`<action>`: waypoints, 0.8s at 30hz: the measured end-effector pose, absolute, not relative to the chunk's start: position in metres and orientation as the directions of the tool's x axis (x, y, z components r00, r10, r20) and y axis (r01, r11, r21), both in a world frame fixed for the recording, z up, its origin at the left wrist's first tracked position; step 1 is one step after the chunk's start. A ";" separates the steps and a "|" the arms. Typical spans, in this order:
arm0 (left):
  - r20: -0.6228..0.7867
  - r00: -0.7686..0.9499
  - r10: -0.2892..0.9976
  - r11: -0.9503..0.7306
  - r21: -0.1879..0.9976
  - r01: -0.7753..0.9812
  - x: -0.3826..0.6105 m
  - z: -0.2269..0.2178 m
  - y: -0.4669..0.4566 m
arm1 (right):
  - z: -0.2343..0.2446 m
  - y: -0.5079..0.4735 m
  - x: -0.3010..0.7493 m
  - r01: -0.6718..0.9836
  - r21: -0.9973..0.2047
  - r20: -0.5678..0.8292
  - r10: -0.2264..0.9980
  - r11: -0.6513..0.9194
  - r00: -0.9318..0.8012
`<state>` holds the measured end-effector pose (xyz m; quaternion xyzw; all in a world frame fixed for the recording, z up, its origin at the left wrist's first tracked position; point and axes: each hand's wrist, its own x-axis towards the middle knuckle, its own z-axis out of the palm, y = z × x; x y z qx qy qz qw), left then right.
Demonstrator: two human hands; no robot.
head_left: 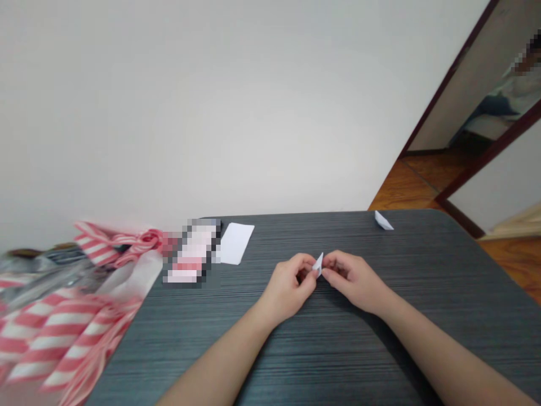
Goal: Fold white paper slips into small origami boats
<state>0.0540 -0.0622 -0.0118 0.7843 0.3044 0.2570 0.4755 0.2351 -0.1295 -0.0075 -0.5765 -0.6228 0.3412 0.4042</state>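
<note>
My left hand (291, 285) and my right hand (351, 280) meet over the middle of a dark grey table (321, 349). Both pinch one small folded piece of white paper (318, 264), whose pointed tip sticks up between the fingertips. The fingers of both hands are curled and closed on it. Most of the paper is hidden by my fingers.
A flat white sheet of paper (236, 242) lies at the far left of the table beside a pixelated pink-and-white object (192, 254). A small folded white paper piece (383, 220) sits at the far edge. A red-and-white striped plastic bag (63, 321) fills the left side. An open doorway (486, 129) is at the right.
</note>
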 end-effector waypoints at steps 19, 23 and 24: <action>0.252 0.517 0.818 -0.392 0.902 0.182 0.055 -0.018 -0.059 | -0.001 -0.131 0.249 0.592 -0.799 0.202 0.975 0.107 0.096; 0.153 0.482 0.863 -0.286 0.933 0.216 0.054 -0.018 -0.056 | 0.001 -0.131 0.253 0.650 -0.731 0.320 0.946 0.207 0.059; 0.134 0.490 0.861 -0.280 0.930 0.237 0.053 -0.017 -0.056 | 0.000 -0.131 0.254 0.657 -0.718 0.333 0.942 0.229 0.036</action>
